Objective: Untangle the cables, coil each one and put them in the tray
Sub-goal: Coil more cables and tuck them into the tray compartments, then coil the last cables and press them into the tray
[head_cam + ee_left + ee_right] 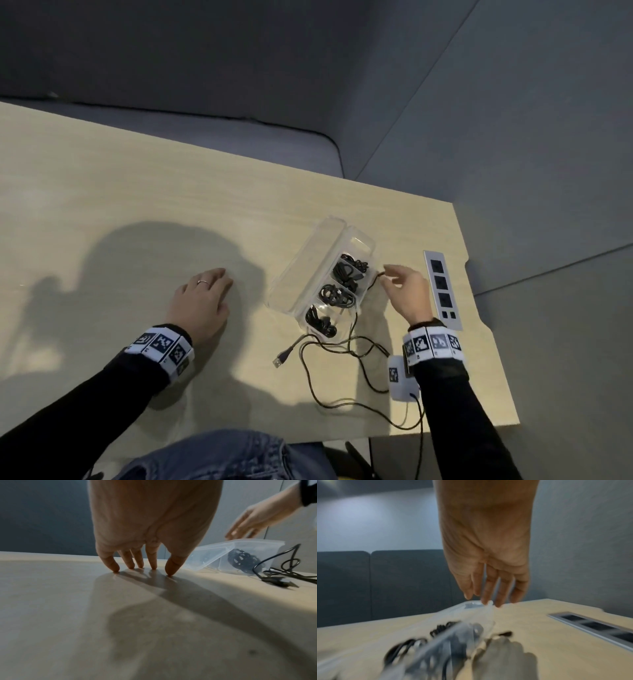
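Clear plastic compartment tray (pixel 359 240) sitting lid-open on pale wood-grain table (pixel 137 205), taken as landmark. Three coiled black cable bundles (pixel 337 294) lying in tray compartments. Loose black USB cable (pixel 342 346) sprawling on table just near side of tray, plug end lying free. Right hand (pixel 407 291) hovering just right of tray, fingers loosely extended, gripping nothing in wrist view; head view too blurred to confirm. Left hand (pixel 202 305) resting well left of tray, fingers (pixel 109 562) spread, tips touching table. Grey socket strip (pixel 443 289) sitting right of tray.
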A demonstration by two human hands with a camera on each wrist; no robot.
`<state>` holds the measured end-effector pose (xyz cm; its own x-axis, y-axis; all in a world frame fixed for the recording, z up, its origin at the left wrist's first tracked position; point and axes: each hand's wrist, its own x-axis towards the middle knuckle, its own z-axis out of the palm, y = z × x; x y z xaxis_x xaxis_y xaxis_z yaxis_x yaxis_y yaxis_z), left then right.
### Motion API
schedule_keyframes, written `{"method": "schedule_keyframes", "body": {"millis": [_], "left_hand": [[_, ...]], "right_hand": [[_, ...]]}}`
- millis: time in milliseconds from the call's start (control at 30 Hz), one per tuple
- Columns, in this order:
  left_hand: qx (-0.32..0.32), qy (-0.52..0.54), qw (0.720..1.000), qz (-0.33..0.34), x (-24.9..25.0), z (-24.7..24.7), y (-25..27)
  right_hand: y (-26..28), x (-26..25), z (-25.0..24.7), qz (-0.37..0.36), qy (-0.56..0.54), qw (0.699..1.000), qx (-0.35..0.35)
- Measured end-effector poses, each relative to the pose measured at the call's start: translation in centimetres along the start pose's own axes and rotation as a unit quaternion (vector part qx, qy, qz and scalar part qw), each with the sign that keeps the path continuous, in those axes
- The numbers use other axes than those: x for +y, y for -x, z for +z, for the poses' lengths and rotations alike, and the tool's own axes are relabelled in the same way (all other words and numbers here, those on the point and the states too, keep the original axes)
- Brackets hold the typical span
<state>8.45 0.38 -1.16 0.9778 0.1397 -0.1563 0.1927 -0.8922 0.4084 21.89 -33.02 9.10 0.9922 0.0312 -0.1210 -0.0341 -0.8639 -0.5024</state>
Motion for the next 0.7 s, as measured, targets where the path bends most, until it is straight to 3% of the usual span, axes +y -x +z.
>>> {"method": "schedule_keyframes", "body": {"millis": [67,167,267,367,533,700], "left_hand": [[-0.005,-0.001,1.0,-0.002,-0.1,0.1,0.6],[-0.013,-0.011,1.0,-0.002,-0.2,0.5,1.4],[-0.031,-0.02,0.999,-0.003,0.0,0.5,1.7],[-0.054,-0.022,0.998,-0.02,0.5,0.3,1.5],[-0.093,-0.034,0.995,-0.019,1.2,-0.3,1.7],[-0.14,-0.007,0.99,-0.012,0.7,-0.7,1.7]], "right_hand": [[3.7,2.5,1.0,0.114,0.027,0.991,-0.07],[8.9,4.3,4.1,0.251,0.076,0.941,-0.212],[11.0,3.1,7.1,0.295,0.1,0.93,-0.195],[11.5,1.3,8.3,0.279,0.113,0.942,-0.15],[11.5,1.5,9.2,0.147,0.076,0.983,-0.082],[10.8,2.5,6.7,0.153,-0.133,0.979,-0.016]]}}
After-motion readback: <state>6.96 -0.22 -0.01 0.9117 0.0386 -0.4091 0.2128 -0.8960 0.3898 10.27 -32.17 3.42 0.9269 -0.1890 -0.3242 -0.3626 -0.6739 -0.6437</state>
